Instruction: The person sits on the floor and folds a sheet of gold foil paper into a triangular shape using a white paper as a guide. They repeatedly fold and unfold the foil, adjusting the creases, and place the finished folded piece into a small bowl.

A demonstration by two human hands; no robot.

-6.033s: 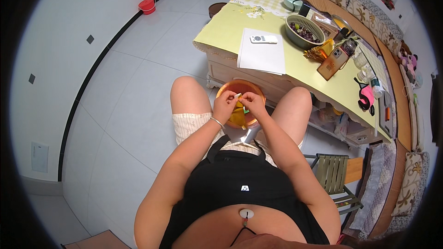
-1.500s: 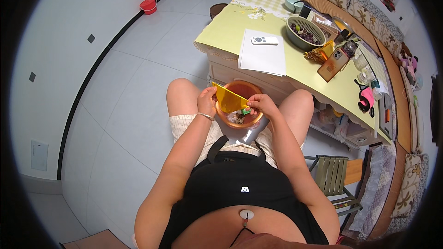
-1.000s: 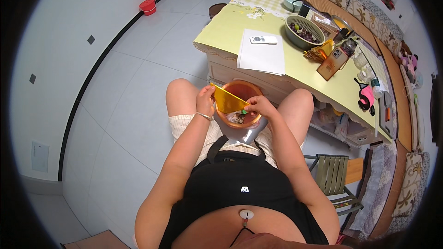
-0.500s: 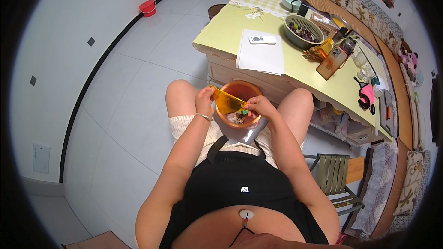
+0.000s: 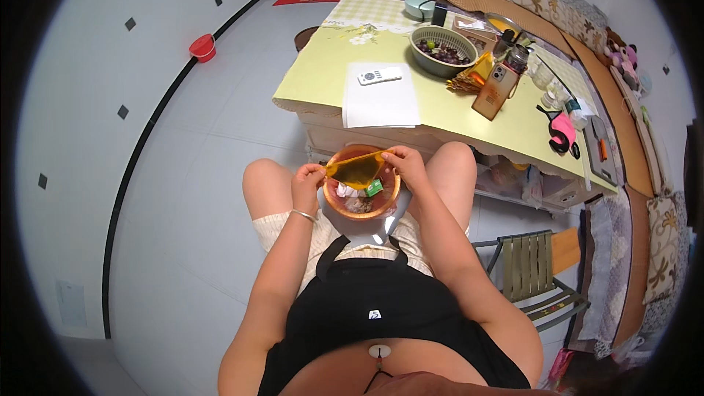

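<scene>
Between my knees stands a round orange-brown bin (image 5: 392, 204). Over its mouth a yellow, see-through sheet, perhaps a plastic bag (image 5: 356, 171), is stretched, dark in its middle and tapering downward. My left hand (image 5: 308, 180), with a bangle at the wrist, pinches its left corner. The upper right corner is pinched by my right hand (image 5: 402, 163), a little higher. Below the sheet, a small green box (image 5: 374, 188) lies in the bin beside a crumpled white scrap (image 5: 347, 191) and other litter I cannot make out.
Ahead is a table (image 5: 308, 77) with white paper (image 5: 378, 106), a remote (image 5: 380, 75), a basket of grapes (image 5: 444, 50), a yellow packet (image 5: 473, 73) and a phone (image 5: 496, 89). A folding chair (image 5: 529, 268) stands at right, a red bucket (image 5: 203, 48) far left.
My right hand has risen relative to the left, stretching the yellow sheet wider. The green box, by my right fingers before, now lies in the bin. The whole view has shifted.
</scene>
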